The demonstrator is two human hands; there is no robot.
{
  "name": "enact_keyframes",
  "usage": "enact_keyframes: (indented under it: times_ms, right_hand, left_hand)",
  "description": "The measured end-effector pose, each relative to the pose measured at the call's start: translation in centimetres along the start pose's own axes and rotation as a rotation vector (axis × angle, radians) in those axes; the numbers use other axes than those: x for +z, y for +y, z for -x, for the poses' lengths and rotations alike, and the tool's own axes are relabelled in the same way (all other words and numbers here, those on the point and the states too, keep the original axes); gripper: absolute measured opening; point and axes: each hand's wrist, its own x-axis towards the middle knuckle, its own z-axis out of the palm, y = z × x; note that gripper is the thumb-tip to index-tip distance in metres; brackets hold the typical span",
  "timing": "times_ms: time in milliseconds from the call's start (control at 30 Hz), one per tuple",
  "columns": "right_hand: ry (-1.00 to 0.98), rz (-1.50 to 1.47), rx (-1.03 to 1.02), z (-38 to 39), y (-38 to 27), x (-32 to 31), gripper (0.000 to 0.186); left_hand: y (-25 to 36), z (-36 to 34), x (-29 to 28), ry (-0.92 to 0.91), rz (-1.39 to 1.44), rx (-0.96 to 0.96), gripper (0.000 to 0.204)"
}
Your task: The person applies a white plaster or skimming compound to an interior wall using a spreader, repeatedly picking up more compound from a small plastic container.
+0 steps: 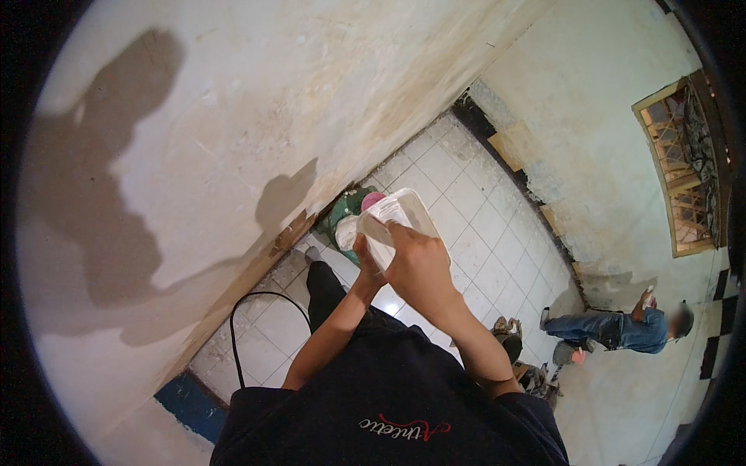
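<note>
In front of me I hold a white rectangular plastic tub with white paste inside. My left hand grips the tub's near left side. My right hand is closed over the near part of the tub, its fingers at the opening. A flat, thin-edged piece shows beside those fingers, but I cannot make out what it is. Below the tub, by the wall, sits a green sack with white material at its opening. A round pink thing lies on or beside it.
A stained plaster wall runs close along my left. White floor tiles spread ahead. A black cable loops at lower left. Another person stands at the right wall, near a grilled window. Clutter lies by my right side.
</note>
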Motion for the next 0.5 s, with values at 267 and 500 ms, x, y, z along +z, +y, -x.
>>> enact_keyframes:
  times_ms: [267, 500]
  right_hand:
    - [0.009, -0.037, 0.051, -0.4, 1.0, -0.9, 0.032]
    - [0.054, -0.076, 0.102, 0.4, 0.8, -0.7, 0.035]
  left_hand:
    - [0.9, 0.3, 2.1, 0.028, -0.032, 0.018, 0.091]
    - [1.6, 0.3, 1.8, -0.032, 0.104, -0.023, 0.089]
